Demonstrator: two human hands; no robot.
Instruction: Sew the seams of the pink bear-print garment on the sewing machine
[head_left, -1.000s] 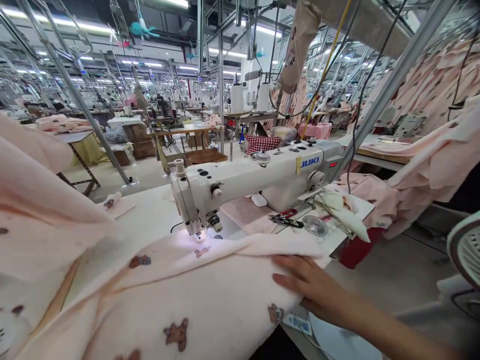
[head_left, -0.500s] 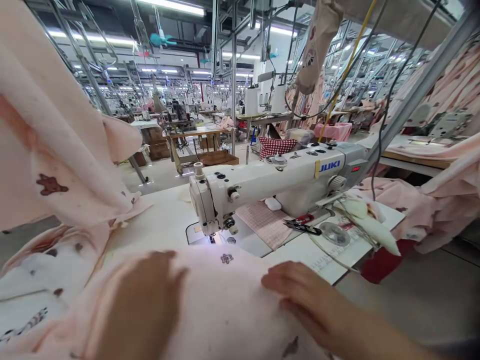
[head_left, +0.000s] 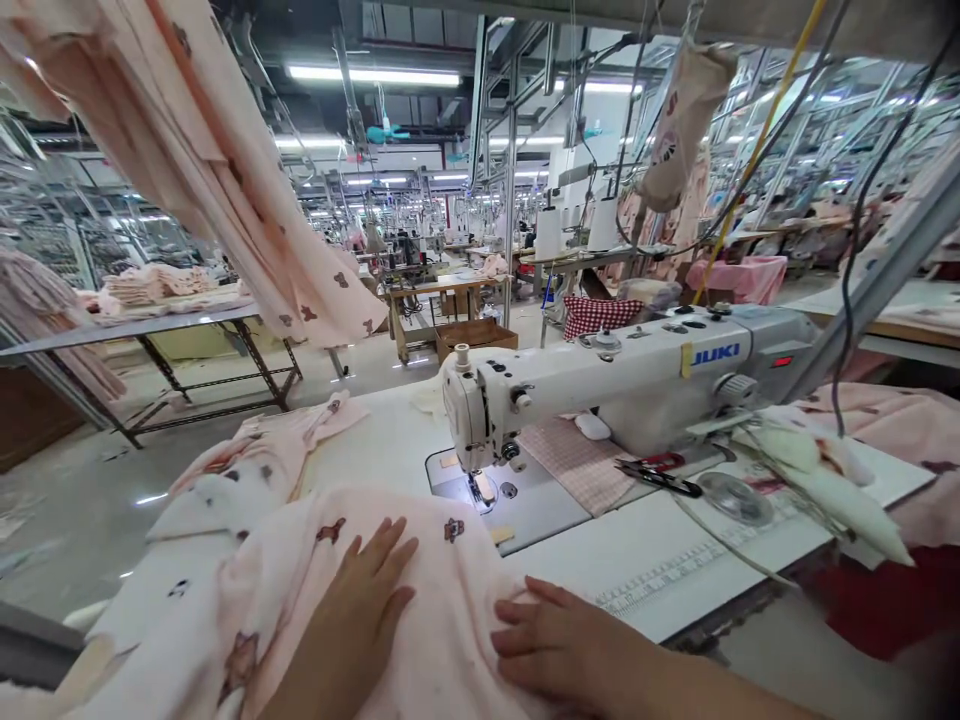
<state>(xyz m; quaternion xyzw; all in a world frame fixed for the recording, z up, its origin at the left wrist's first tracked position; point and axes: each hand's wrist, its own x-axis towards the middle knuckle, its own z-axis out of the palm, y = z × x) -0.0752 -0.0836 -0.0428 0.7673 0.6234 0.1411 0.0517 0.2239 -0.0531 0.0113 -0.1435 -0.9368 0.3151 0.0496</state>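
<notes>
Cloth (head_left: 442,625), soft and pink with little brown bears, lies in a heap on the near side of the white table (head_left: 352,460), close to the sewing machine (head_left: 570,370). The left hand (head_left: 367,590) is flat on top of it, fingers spread, not grabbing. The right hand (head_left: 551,635) is at the cloth's right side with its fingers a bit bent. I cannot tell if it pinches the cloth or just rests there.

So the cloth is up on the table, and its far edge is just in front of the metal foot (head_left: 480,488). No part of it looks to be under the foot. It is not all smooth, as folds run down between the hands and on the left. I see no line of stitches on it, so I cannot tell how much is sewn or left. Black snips (head_left: 667,480) lie off to the right.
</notes>
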